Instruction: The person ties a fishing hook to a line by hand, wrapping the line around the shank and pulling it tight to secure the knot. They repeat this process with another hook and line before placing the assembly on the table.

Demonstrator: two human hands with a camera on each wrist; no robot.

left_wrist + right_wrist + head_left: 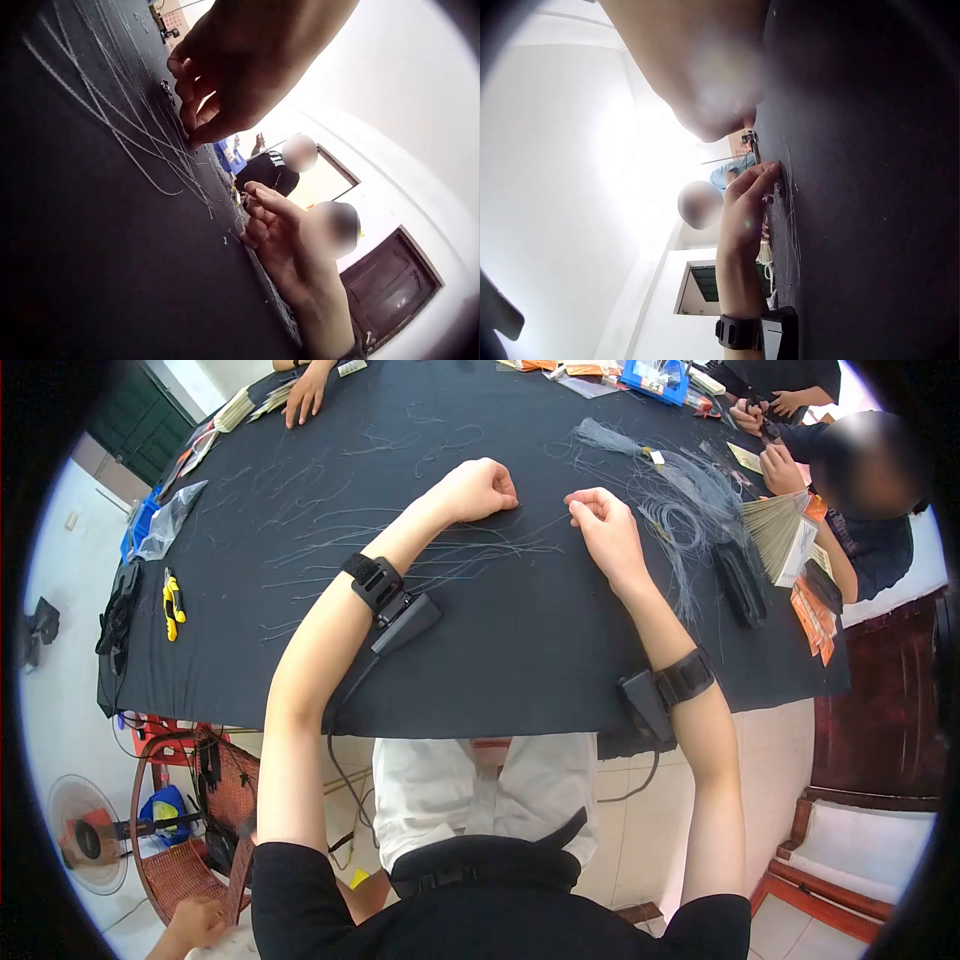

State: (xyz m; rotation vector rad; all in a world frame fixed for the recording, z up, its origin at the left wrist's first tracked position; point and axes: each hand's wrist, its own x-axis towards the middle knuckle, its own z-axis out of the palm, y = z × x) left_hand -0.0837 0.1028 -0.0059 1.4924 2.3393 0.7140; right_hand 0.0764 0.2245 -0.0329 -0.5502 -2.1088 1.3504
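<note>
My left hand (483, 490) is held over the black tabletop, thumb and fingertips pinched on a thin line that barely shows. A short gap to its right, my right hand (608, 535) pinches a fine clear line between thumb and forefinger. Loose pale lines (480, 550) lie across the cloth below and left of my hands. The left wrist view has my left hand (244, 71) above the lines (97, 112), facing my right hand (281, 247). In the right wrist view, my left hand (744, 214) reaches down near the cloth; my right hand (705, 82) is partly blurred.
A bundle of clear line (680, 490) and a fan of cards (775, 535) lie on the right, beside a black case (740, 585). Yellow cutters (173, 605) and a plastic bag (172, 520) are at the left. Other people's hands are at the far edge and right.
</note>
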